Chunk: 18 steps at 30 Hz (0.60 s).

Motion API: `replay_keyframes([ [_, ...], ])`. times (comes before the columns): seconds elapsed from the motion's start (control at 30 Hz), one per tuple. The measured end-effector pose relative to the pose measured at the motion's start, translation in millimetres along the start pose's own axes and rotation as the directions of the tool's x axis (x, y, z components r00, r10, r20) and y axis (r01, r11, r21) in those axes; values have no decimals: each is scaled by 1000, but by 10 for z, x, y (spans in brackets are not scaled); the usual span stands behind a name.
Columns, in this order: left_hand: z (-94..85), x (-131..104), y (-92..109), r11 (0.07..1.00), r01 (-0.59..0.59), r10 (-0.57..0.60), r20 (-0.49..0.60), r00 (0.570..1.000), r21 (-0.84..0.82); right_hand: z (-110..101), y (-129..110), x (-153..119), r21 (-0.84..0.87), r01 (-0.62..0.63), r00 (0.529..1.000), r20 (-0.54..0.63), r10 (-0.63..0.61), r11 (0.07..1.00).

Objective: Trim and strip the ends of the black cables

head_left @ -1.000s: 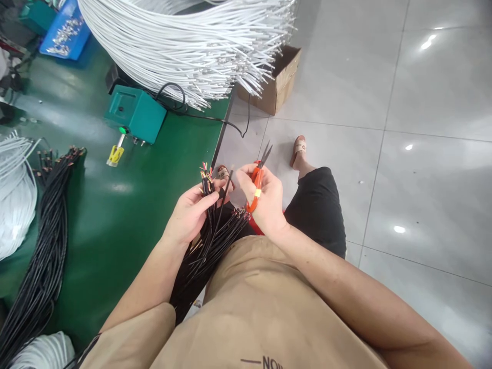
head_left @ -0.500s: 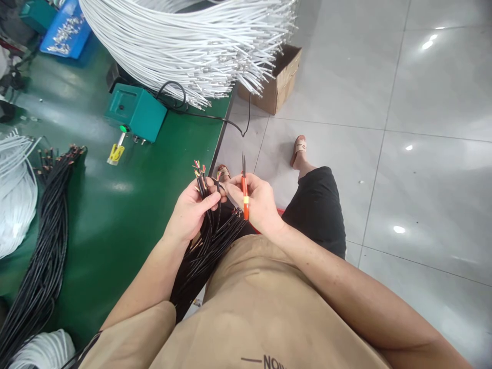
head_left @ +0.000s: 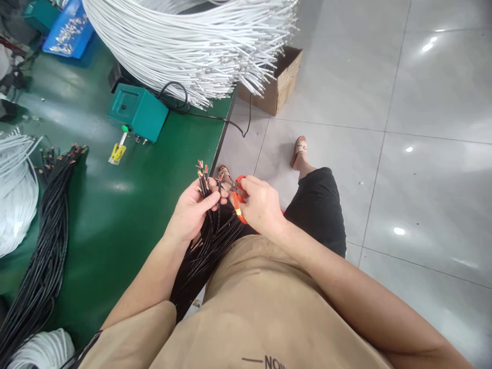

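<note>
My left hand (head_left: 195, 205) is closed around several black cables (head_left: 209, 225), whose stripped ends fan out in red, yellow and white wires above the fingers. One cable stands a little apart, between thumb and fingertips, with its coloured wires split. My right hand (head_left: 263, 204) grips orange-handled cutters (head_left: 237, 205), their dark jaws turned toward that single cable. Whether the jaws touch the wires I cannot tell. More black cables run down across my lap under both hands.
On the green table (head_left: 115, 220) are a teal box (head_left: 140, 113) with a yellow tag, a black cable bundle (head_left: 54, 220), white cable coils (head_left: 15, 195) and a blue tray (head_left: 73, 31) of small parts. A large white cable bundle (head_left: 200, 46) overhangs the edge near a cardboard box (head_left: 284, 82).
The cutters have turned from pointing away from me to pointing left, toward the single cable. My right hand has shifted slightly; my left hand keeps its hold.
</note>
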<state>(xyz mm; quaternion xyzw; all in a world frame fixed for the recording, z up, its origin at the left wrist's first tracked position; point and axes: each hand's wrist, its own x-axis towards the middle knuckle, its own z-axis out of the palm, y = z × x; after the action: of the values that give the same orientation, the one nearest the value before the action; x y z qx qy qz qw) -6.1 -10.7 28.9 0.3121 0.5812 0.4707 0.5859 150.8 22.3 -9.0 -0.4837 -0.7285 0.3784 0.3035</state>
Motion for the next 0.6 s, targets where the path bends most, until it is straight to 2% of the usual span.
replay_keyframes([
  [0.1, 12, -9, 6, 1000, 4, -4, -9, 1000, -3, -40, 69, 2, -325, 168, 983, -17, -184, 931],
  [0.2, 22, -19, 15, 1000, 21, -21, -10, 1000, -10, -81, 125, 29, -475, 224, 967, 0, -254, 851],
  [0.43, -9, -18, -15, 999, 10, -9, -21, 1000, 43, -186, 160, 106, -533, 330, 943, 214, -253, 779],
  [0.6, -29, -15, -23, 996, -3, 4, 0, 1000, 91, -210, 169, 115, -540, 361, 928, 288, -237, 760],
])
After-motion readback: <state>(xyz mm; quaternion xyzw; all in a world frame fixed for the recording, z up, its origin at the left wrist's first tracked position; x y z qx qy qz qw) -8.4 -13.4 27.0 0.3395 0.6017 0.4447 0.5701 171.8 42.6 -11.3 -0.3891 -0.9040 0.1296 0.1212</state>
